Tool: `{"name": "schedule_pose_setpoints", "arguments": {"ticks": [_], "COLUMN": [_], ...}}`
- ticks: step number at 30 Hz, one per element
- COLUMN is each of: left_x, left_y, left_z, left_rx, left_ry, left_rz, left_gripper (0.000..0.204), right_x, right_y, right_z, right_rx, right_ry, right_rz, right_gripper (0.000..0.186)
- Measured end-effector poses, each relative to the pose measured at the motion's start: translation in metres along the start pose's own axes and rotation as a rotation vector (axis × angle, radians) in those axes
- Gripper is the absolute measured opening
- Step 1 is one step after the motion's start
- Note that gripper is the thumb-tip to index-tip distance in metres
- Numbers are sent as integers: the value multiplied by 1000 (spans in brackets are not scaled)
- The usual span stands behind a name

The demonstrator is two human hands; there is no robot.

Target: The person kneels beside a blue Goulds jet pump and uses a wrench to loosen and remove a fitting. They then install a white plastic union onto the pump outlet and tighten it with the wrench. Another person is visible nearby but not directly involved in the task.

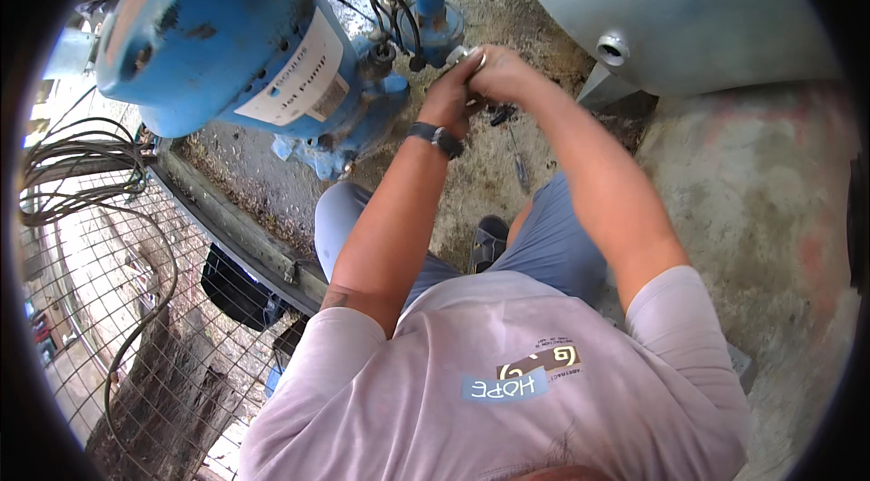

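One shirt (507,318) fills the near edge, with two bare forearms reaching away from it over two bent knees; one dark shoe (490,241) shows between them. Past the shoe, one thin tool (521,171) lies on the stained concrete (471,177). The left hand (446,99), one watch (439,139) on its wrist, meets the right hand (504,75), fingers curled in close together. One small shiny piece (468,54) shows at the fingers; the hands cover most of it, and which of them pinches it cannot be told. One blue pump (213,37) crowds the left side, bearing one white label (304,73), and several dark wires (390,1) hang just beyond the hands, before a blue fitting (435,19). One grey tank (698,1) blocks the far right, one round port (613,49) in its side. Off left, past one ledge (237,218), stand one wire mesh (127,250) and one cable coil (82,159).
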State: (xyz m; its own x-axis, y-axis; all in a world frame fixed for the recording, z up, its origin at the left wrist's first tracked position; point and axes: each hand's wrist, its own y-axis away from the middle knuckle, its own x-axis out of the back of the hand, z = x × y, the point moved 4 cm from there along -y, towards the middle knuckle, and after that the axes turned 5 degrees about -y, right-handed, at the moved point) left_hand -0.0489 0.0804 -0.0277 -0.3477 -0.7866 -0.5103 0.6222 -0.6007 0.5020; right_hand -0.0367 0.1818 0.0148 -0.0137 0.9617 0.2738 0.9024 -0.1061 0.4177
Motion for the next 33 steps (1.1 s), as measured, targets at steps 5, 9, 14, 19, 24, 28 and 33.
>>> {"name": "schedule_pose_setpoints", "arguments": {"ticks": [5, 9, 14, 19, 24, 28, 33], "left_x": [25, 16, 13, -10, -19, 13, 65], "left_y": [-47, -45, -36, -5, 66, 202, 308], "left_z": [-32, -28, -22, 10, 28, 73, 221], "left_rx": [18, -134, -202, -53, -112, -663, -1157], "left_ry": [332, 266, 61, -166, -348, -685, -687], "left_rz": [-307, -268, 89, 304, 94, -23, 285], "left_gripper": [40, 43, 46, 53, 84, 72, 43], "right_x": [-13, -8, -4, 6, 8, -7, 3], "right_y": [25, 20, 14, 4, -7, 15, -3], "right_z": [-2, -14, -8, 6, 14, -26, 5], "right_rx": [406, 50, 186, 18, -13, -97, 91], "right_ry": [597, 581, 501, 66, 50, 265, 455], "right_rz": [542, 425, 304, 10, -21, 2, 282], "right_gripper": [44, 36, 33, 24, 20, 43, 55]}}
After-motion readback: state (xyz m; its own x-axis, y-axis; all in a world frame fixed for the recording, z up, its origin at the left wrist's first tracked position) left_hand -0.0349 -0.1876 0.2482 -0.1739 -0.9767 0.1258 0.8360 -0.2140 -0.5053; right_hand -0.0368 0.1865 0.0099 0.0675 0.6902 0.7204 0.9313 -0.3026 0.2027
